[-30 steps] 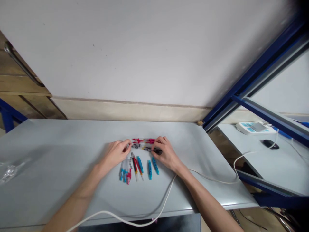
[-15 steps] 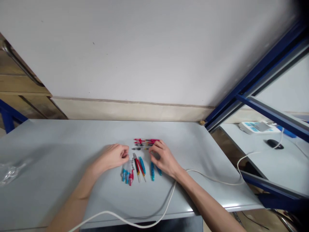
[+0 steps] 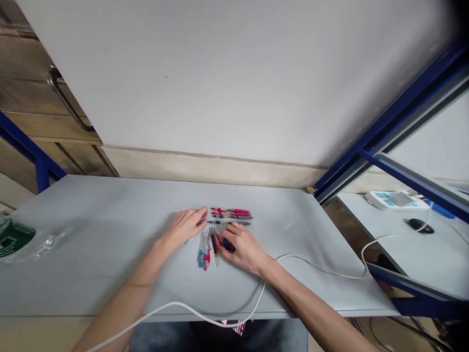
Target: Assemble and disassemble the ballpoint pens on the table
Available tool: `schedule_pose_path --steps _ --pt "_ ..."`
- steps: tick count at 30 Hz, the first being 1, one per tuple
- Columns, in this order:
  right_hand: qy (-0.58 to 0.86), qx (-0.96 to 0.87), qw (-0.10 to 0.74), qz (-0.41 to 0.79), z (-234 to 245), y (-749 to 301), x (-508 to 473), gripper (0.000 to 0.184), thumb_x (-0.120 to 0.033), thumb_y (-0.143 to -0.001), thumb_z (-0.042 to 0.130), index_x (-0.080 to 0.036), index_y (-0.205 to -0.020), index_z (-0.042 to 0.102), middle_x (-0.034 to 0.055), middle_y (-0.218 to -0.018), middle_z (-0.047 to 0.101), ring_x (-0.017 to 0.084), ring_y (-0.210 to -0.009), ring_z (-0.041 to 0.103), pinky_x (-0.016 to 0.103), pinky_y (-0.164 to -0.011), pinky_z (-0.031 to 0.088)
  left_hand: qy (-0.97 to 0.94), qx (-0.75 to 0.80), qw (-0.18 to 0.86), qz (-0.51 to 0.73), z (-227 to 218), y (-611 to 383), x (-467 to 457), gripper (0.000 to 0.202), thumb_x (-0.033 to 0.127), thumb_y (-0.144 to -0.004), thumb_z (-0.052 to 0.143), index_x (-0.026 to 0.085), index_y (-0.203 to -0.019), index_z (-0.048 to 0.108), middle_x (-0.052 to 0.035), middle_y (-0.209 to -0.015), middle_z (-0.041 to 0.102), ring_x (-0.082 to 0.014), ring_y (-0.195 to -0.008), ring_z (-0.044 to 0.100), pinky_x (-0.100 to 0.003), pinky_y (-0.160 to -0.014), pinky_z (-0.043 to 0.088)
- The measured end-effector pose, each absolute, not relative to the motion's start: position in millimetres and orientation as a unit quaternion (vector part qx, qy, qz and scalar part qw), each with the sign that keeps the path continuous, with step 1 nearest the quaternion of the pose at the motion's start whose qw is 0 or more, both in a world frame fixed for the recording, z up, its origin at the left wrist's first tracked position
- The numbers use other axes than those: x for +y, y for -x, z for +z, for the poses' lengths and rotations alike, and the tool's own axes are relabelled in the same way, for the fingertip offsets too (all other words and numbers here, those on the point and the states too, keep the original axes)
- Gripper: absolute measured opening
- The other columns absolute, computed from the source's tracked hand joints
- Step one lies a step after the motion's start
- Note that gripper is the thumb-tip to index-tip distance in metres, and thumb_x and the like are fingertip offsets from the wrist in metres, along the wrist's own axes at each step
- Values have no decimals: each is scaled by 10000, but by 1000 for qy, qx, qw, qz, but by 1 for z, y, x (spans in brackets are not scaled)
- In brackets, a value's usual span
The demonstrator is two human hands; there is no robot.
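Observation:
My left hand (image 3: 186,226) is closed beside the pens, fingertips pinched together. A light-blue end pokes out below it, seemingly of a clear pen barrel like the one lying nearby (image 3: 201,250). A clear part with a red clip (image 3: 207,258) lies next to that barrel. Thin red and black refills (image 3: 214,244) lie between my hands. My right hand (image 3: 244,247) curls over the table, with a dark blue pen barrel (image 3: 228,245) between thumb and fingers. Above it lie pink-red pens (image 3: 234,212) and a black-and-clear pen (image 3: 229,223) in a row.
A white cable (image 3: 176,303) crosses the grey table (image 3: 120,220) near its front edge. Clear plastic and a green item (image 3: 16,237) sit at the far left. To the right, a second table holds a white device (image 3: 395,200) and a black mouse (image 3: 421,225).
My right hand has come down over the blue barrels, now mostly hidden. The black pen's back end lies uncovered. One blue-ended clear barrel has left the group near my left hand. The view has shifted.

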State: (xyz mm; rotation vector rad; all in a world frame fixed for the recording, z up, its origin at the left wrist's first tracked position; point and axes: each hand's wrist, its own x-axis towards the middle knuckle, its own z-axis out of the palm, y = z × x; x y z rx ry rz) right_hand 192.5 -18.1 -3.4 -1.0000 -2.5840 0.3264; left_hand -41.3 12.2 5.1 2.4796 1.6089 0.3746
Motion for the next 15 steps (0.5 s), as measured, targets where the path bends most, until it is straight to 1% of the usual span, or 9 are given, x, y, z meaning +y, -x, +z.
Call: schedule_pose_path --steps 3,5,7,9,12,13,15 --pt "367 -916 144 68 -1 -188 -20 56 -235 -941 606 -189 -910 602 65 -903 610 226 -892 529 335 -825 431 -833 523 73 162 3 43 12 164 317 -1013 461 255 -1081 597 -10 -801 703 -187 -693 660 -260 -624 370" --pt "390 -913 116 30 0 -181 -21 112 -269 -981 569 -173 -942 612 90 -944 627 248 -918 546 364 -842 440 -831 515 81 194 0 44 13 206 343 -1027 461 255 -1134 613 -28 -880 732 -199 -770 688 -263 -676 419" --pt "417 -905 86 -1 0 -173 -23 165 -293 -1003 550 -152 -972 629 118 -981 645 277 -953 565 394 -860 447 -827 505 101 225 -4 45 15 230 346 -1024 486 253 -1182 624 -45 -983 746 -209 -856 701 -274 -736 458" --pt "437 -898 55 -22 0 -164 -23 160 -254 -1003 544 -132 -1004 648 142 -1011 662 305 -993 576 412 -870 449 -827 487 129 249 -8 45 17 242 334 -1011 524 252 -1209 638 -54 -1063 739 -205 -923 698 -280 -799 483" --pt "452 -891 18 -33 2 -155 -21 188 -127 -987 496 -119 -1054 671 157 -1042 687 313 -1026 590 411 -883 443 -832 458 160 270 -12 44 19 217 322 -1004 545 244 -1148 688 -47 -1050 721 -183 -925 682 -282 -849 493" --pt "454 -890 10 -30 3 -153 -20 206 -110 -982 487 -118 -1057 679 158 -1043 695 310 -1029 595 407 -888 442 -832 454 166 273 -13 43 20 208 322 -1005 543 239 -1108 704 -42 -1024 713 -176 -907 676 -279 -844 494" --pt "451 -892 5 -18 6 -152 -17 214 -130 -987 487 -121 -1039 694 157 -1034 710 305 -1037 602 399 -897 440 -830 450 173 282 -14 42 20 203 320 -1005 546 226 -1043 721 -35 -980 694 -168 -880 665 -273 -825 490"
